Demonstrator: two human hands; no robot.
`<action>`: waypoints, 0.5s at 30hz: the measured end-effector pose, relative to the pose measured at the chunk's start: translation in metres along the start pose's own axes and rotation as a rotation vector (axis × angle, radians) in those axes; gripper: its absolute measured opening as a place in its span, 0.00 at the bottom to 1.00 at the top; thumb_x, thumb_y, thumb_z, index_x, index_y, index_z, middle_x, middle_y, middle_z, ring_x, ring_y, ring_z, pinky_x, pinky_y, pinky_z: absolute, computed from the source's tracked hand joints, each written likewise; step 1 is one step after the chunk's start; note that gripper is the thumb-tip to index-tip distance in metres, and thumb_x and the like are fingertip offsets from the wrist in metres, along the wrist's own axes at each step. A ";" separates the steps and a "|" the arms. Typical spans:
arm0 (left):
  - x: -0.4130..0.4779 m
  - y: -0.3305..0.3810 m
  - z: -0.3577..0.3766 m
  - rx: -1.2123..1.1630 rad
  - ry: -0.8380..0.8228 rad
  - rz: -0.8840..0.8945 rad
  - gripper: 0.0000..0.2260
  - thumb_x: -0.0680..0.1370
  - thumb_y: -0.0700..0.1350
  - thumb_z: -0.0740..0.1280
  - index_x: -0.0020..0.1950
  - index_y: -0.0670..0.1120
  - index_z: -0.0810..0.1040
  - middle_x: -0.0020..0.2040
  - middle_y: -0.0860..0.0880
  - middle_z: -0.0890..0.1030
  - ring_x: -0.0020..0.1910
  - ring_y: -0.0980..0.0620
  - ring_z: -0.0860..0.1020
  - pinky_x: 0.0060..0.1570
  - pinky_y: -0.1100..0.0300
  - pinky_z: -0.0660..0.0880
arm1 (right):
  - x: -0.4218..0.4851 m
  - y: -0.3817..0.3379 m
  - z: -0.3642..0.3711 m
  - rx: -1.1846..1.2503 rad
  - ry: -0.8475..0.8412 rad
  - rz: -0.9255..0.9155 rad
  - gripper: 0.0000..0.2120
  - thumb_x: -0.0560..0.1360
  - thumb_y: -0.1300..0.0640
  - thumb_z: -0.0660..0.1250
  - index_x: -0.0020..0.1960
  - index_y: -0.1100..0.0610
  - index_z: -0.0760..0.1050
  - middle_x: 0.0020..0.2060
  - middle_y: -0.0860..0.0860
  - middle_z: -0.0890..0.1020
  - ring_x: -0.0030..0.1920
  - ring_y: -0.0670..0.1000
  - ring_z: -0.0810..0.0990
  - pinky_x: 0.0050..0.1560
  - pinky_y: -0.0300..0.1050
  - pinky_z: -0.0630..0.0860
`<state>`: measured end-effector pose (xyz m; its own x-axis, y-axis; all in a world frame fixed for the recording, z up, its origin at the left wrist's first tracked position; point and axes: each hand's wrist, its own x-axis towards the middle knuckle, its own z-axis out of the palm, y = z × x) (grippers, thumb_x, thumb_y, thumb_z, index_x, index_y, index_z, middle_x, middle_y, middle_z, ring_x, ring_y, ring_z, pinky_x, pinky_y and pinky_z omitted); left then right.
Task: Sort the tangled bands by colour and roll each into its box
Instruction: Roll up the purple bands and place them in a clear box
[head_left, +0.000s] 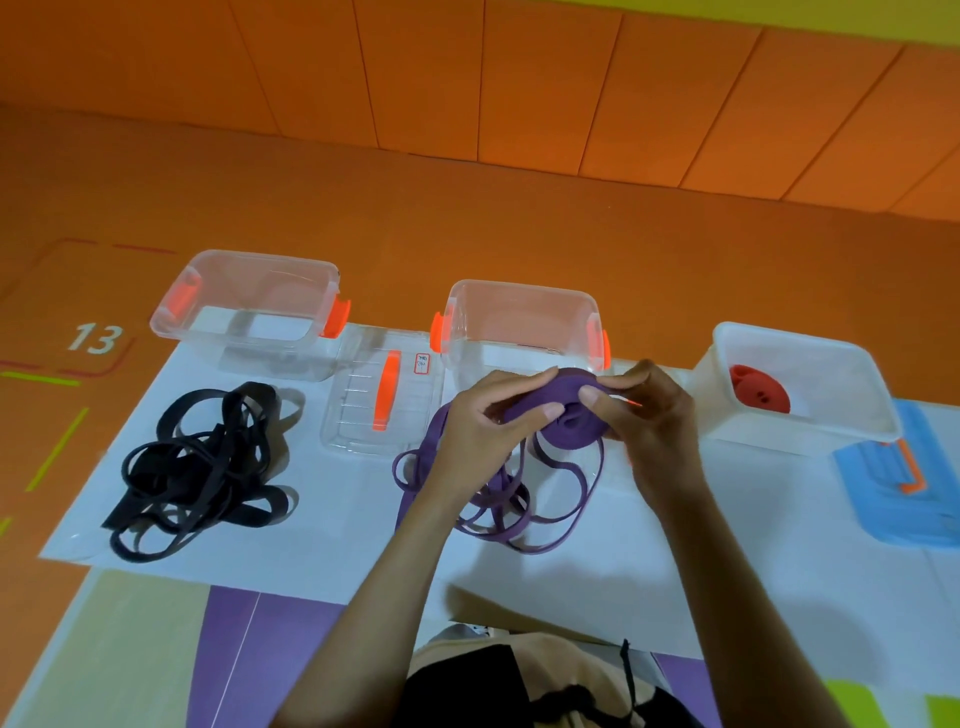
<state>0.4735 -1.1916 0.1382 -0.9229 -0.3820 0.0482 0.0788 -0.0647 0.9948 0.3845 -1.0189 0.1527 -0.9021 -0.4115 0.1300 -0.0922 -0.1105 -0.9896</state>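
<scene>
Left hand (485, 415): grips the purple band (566, 415) roll, at 9 o'clock.
Right hand (649, 410): pinches the roll, at 3 o'clock.

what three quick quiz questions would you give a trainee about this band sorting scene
1. True or false: the black bands are already rolled in a box.
2. What colour band do the left hand and right hand grip? A purple B black C red
3. Fill in: the white box holding the red roll stands farthest ____.
Key: 1 false; 2 A, the purple band; 3 right.
</scene>
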 end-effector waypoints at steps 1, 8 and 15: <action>0.001 0.001 -0.004 0.009 -0.028 -0.027 0.17 0.77 0.40 0.78 0.65 0.47 0.86 0.57 0.49 0.86 0.59 0.47 0.84 0.59 0.53 0.82 | -0.001 0.002 0.001 0.001 -0.003 -0.006 0.17 0.72 0.53 0.81 0.50 0.61 0.78 0.48 0.57 0.87 0.50 0.61 0.88 0.42 0.54 0.86; 0.004 0.012 -0.017 0.037 -0.052 -0.028 0.18 0.72 0.46 0.83 0.57 0.53 0.80 0.48 0.48 0.88 0.49 0.47 0.87 0.49 0.54 0.84 | -0.002 -0.003 0.000 -0.118 -0.047 -0.006 0.19 0.70 0.48 0.81 0.46 0.60 0.76 0.45 0.62 0.85 0.48 0.63 0.87 0.43 0.66 0.85; 0.001 0.022 -0.024 0.034 -0.151 0.005 0.14 0.74 0.41 0.81 0.58 0.46 0.85 0.44 0.62 0.85 0.45 0.62 0.83 0.49 0.69 0.77 | 0.000 -0.011 -0.003 -0.016 -0.058 -0.027 0.19 0.76 0.48 0.78 0.63 0.52 0.80 0.54 0.55 0.84 0.56 0.61 0.86 0.48 0.57 0.86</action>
<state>0.4832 -1.2158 0.1576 -0.9689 -0.2393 0.0639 0.0733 -0.0307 0.9968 0.3846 -1.0145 0.1634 -0.8734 -0.4603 0.1591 -0.1231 -0.1074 -0.9866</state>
